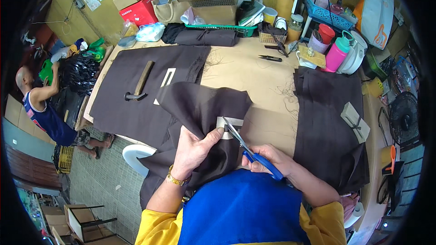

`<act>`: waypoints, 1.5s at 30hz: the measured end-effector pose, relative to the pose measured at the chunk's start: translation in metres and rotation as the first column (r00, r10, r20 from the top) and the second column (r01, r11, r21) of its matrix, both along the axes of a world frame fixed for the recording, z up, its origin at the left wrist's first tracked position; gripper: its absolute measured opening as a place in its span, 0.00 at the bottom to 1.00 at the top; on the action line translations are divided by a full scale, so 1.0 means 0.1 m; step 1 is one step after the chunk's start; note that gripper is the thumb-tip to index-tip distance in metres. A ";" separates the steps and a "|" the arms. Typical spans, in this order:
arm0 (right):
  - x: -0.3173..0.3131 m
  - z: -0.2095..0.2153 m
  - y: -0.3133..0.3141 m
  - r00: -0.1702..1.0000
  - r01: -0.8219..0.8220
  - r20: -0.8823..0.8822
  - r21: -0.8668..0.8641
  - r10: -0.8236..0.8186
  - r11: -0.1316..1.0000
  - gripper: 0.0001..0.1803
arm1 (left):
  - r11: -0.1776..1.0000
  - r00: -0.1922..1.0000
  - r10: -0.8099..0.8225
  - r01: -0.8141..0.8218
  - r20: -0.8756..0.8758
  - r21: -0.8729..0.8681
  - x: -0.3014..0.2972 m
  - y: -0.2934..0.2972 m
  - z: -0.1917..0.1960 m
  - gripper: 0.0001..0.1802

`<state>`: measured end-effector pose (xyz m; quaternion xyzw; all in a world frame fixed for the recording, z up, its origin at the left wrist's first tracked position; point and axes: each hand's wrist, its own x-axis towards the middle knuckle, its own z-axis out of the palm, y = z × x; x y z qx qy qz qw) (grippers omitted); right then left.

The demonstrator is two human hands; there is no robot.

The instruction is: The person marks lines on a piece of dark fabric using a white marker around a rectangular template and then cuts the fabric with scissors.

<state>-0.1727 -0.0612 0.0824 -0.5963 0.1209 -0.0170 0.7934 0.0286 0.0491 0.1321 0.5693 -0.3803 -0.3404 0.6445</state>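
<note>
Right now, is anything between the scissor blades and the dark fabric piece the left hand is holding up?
Nothing visible. The right hand holds the blue-handled scissors, blade tips already at the pale patch on the dark fabric pinched by the left hand.

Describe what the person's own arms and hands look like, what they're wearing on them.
Both forearms are bare below yellow short sleeves that show at the lower edge. The left hand has a gold-coloured chain bracelet at the wrist. The right hand wears no glove, and no ring or watch can be made out on it. A blue garment covers the chest between the arms.
</note>
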 end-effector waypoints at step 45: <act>-0.04 -0.30 -0.04 0.992 -0.025 -0.127 -0.333 -0.019 0.943 0.14 | 0.996 0.996 0.074 -0.076 0.058 0.047 -0.06 -0.17 -0.17 0.14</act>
